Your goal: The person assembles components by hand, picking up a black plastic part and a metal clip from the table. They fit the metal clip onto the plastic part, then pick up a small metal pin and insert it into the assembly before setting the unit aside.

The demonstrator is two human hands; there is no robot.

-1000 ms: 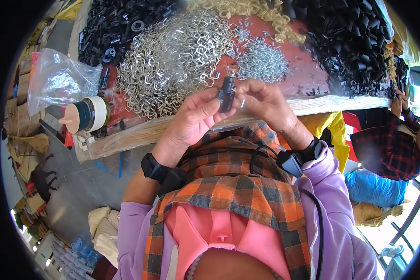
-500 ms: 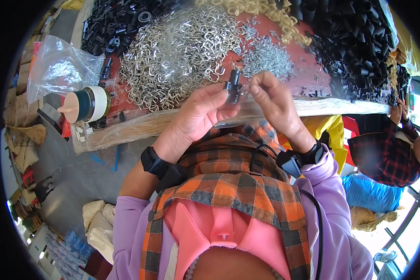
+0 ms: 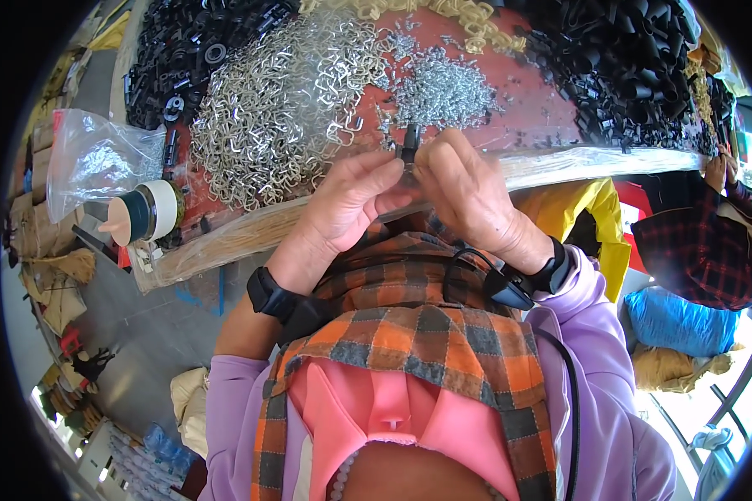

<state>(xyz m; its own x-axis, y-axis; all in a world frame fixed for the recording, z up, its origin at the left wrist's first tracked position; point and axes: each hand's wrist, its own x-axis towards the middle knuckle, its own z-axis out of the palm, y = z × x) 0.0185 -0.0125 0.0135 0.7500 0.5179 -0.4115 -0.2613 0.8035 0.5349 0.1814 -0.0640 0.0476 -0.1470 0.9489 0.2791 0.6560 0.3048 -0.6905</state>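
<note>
A small black plastic fitting (image 3: 410, 140) stands upright between the thumb and fingers of my left hand (image 3: 349, 199), just over the table's near edge. Against its right side, my right hand (image 3: 468, 190) is closed, with thumb and fingers pinched together. Whatever lies in that pinch is hidden behind the knuckles. Beyond the hands is a heap of small silvery screw-like pieces (image 3: 447, 90). To its left spreads a large pile of bent metal hooks (image 3: 267, 117).
Black plastic parts (image 3: 163, 75) fill the far left, and more black tubular parts (image 3: 618, 63) the far right. Cream-coloured rings (image 3: 476, 29) lie at the back. A clear bag (image 3: 100, 159) and a lidded jar (image 3: 146, 213) stand left. Another person (image 3: 702, 242) works at right.
My right hand has come in to the left and turned, its fingers now against the black fitting. The table contents have shifted slightly left in view.
</note>
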